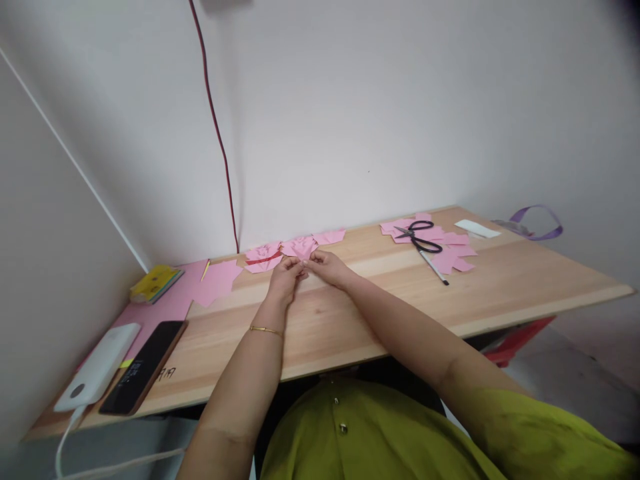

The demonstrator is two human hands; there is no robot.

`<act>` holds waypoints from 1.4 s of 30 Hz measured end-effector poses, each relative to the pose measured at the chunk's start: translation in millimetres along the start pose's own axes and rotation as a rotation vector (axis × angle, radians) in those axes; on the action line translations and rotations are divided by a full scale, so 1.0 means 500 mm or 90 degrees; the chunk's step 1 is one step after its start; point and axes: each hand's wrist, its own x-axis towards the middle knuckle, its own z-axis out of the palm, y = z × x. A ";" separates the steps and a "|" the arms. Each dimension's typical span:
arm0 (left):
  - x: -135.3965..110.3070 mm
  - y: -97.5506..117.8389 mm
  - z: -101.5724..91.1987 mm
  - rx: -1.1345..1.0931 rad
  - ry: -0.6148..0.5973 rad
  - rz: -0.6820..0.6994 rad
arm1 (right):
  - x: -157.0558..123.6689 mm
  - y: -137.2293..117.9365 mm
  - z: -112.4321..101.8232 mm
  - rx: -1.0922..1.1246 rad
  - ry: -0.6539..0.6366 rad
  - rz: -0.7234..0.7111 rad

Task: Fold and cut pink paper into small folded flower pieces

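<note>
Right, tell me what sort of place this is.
Probably a paper-craft desk in a room corner: wooden table against white walls, pink paper pieces under scissors, left hand and right hand pinching folded pink paper.

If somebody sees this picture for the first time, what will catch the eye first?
First, the left hand and right hand, fingertips meeting at the near edge of the folded pink paper, at the back middle of the wooden table. Next, black scissors lying on pink paper pieces at the far right, and a dark phone beside a white power bank at the near left corner.
</note>
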 end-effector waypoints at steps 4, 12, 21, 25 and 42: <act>-0.001 0.004 -0.004 -0.038 0.001 -0.023 | 0.000 0.008 0.001 0.038 -0.048 -0.013; -0.004 0.012 -0.003 -0.072 -0.014 -0.045 | -0.001 0.002 -0.002 0.001 -0.047 -0.033; -0.005 0.009 0.002 -0.072 -0.006 -0.039 | -0.004 0.001 0.002 -0.002 -0.099 -0.042; -0.003 0.008 0.001 -0.069 0.007 -0.031 | -0.007 -0.006 0.000 -0.027 -0.094 -0.046; 0.004 0.003 -0.004 -0.045 0.030 -0.052 | -0.009 -0.006 0.002 -0.092 -0.075 -0.065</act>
